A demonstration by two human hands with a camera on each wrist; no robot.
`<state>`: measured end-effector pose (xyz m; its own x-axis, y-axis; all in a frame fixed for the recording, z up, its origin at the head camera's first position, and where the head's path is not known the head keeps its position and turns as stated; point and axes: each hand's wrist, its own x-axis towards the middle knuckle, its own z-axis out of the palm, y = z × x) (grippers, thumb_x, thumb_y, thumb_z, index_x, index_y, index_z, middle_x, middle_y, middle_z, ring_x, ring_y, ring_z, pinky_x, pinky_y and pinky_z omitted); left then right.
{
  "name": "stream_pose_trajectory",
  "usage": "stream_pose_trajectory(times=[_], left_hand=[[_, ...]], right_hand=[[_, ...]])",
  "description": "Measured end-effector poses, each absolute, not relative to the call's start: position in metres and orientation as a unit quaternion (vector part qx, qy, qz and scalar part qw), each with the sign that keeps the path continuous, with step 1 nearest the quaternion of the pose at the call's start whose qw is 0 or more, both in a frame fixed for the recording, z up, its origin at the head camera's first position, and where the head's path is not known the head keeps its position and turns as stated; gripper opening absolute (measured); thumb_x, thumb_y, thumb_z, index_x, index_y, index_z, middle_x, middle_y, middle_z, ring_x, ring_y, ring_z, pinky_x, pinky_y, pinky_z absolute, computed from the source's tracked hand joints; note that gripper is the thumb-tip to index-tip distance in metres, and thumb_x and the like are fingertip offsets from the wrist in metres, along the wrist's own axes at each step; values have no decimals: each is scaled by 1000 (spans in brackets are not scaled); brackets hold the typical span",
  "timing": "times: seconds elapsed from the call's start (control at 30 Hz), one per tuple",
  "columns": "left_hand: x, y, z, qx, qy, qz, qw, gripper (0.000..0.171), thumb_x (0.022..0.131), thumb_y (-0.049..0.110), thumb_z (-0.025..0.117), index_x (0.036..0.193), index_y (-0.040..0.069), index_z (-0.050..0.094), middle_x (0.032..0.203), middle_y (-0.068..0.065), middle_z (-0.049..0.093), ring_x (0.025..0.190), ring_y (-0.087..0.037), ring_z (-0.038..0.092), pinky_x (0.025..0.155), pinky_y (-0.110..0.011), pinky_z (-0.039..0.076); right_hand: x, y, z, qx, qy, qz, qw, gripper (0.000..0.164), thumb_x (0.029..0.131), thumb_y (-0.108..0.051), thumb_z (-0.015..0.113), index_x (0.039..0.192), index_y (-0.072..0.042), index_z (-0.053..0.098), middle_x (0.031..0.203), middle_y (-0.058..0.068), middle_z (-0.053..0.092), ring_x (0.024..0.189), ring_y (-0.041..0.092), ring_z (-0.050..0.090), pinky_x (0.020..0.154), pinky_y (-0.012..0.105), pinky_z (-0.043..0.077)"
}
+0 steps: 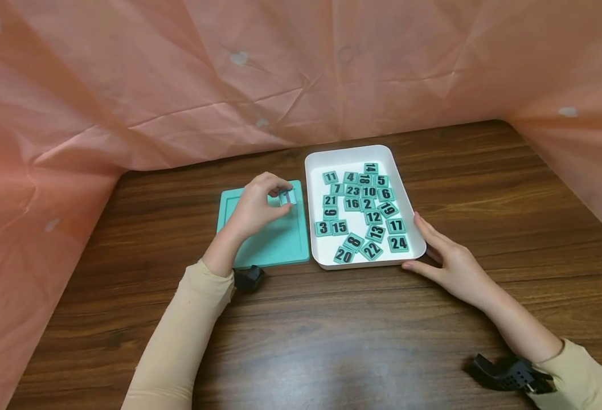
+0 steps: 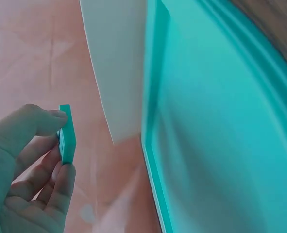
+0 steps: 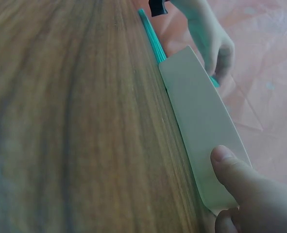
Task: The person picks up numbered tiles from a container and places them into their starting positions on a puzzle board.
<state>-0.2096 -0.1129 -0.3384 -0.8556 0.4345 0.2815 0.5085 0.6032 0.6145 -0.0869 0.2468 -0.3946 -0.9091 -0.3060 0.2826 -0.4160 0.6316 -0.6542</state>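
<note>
In the head view my left hand (image 1: 256, 206) is over the far right part of a turquoise square board (image 1: 275, 242) with a raised rim. Its thumb and fingers pinch a small number tile (image 1: 287, 197); the figure on it is too blurred to read. The left wrist view shows this tile (image 2: 67, 135) edge-on, held apart from the board's surface. At the near right corner of a white tray (image 1: 400, 196) is my right hand (image 1: 454, 265). It grips that corner, the thumb on the front wall and the fingers along the right side.
Several turquoise tiles with black numbers, such as the 24 tile (image 1: 398, 244) and the 11 tile (image 1: 330, 177), lie loose in the tray. Tray and board stand side by side on a dark wooden table (image 1: 301, 336). A pink cloth (image 1: 301, 74) hangs behind.
</note>
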Motion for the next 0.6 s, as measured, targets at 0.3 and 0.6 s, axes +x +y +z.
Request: stream_pose_trajectory(times=[0.3,0.6], left_hand=[[-215,-159,-337,-228,-910,-344,47,27,82,7,73,108,1,67,106,-10,57,93,-25,56,84,-39,49],[-224,-196,-343,-176,-934,-311,20,29,84,6,70,112,-2,65,111,-15,57,98,-30,53,86,-44,47]], right_hand=[[-87,245,-393,197,-901,380,76,93,75,-9,80,150,-7,26,150,24,27,133,32,33,88,3,32],[-87,247,-394,198,-903,374,74,92,77,-12,80,151,-7,25,150,24,26,133,25,31,89,2,31]])
